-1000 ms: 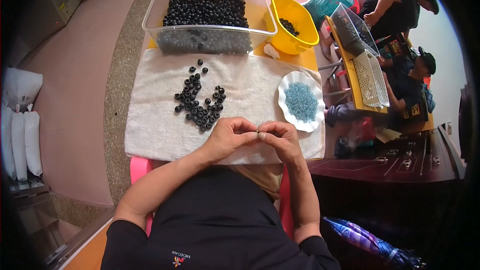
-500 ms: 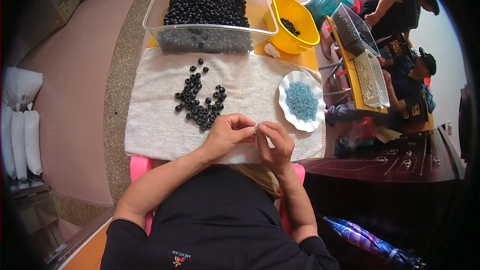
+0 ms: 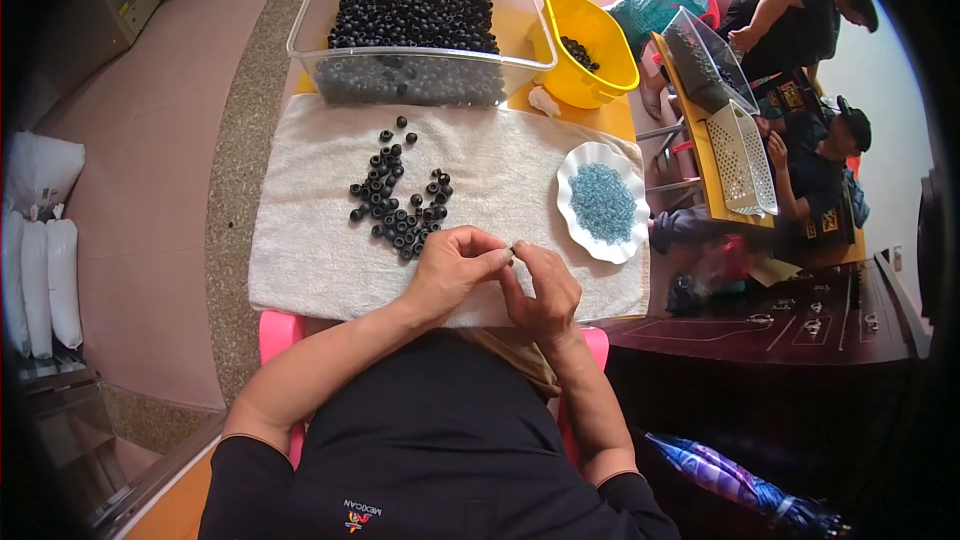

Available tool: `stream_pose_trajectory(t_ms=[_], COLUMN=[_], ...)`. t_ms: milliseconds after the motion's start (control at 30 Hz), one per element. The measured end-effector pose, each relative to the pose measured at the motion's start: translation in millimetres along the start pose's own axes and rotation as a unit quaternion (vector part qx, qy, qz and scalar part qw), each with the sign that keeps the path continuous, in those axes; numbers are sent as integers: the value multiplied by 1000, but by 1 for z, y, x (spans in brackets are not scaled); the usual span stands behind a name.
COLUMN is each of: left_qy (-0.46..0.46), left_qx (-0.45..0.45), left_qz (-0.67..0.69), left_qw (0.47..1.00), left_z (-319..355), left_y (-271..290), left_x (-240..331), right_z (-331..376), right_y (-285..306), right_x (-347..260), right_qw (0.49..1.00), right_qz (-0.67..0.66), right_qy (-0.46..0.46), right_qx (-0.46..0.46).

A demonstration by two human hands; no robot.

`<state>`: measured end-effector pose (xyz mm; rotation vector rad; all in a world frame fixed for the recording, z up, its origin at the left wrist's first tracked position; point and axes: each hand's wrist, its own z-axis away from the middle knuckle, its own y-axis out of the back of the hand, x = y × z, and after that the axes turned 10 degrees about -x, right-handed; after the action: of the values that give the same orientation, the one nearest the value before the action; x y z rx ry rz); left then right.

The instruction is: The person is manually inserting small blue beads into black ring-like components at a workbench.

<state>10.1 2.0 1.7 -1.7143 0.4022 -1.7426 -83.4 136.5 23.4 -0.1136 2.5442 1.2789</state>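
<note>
Fine handwork

Left hand pinched a small piece (too tiny to identify) above the white towel. Right hand had its index finger by the piece, thumb parted. Black beads lay just beyond; blue beads filled a scalloped plate.

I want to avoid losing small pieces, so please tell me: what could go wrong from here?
The tiny thing at the fingertips of the left hand and right hand could slip and get lost. The left hand is close to loose black beads, so it might make some roll. The white plate of blue beads lies near the right edge of the towel; a bump could spill them.
</note>
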Motion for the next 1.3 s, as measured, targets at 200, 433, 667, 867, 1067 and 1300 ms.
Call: stream_pose_trajectory(t_ms=[200,433,667,867,1067,1300], left_qy=[11,-4,-5,16,25,-13], left_qx=[-19,-20,-26,-3,-23,-28], left_qz=[1,-2,12,48,8,-54], left_qw=[1000,1000,1000,999,999,998], left_z=[-1,-1,1,0,0,2], left_y=[2,2,0,-1,1,4], left_x=[2,0,1,1,-5,-7], right_z=[-5,-7,-15,-47,-149,-138], right_y=[-5,-5,12,34,79,34], right_x=[-2,1,6,60,154,102], right_qw=[999,999,966,961,969,989], right_qz=[-38,-33,-202,-157,-107,-84], right_qy=[-3,-15,-141,-226,-211,-112], right_qx=[22,18,-75,-42,71,-49])
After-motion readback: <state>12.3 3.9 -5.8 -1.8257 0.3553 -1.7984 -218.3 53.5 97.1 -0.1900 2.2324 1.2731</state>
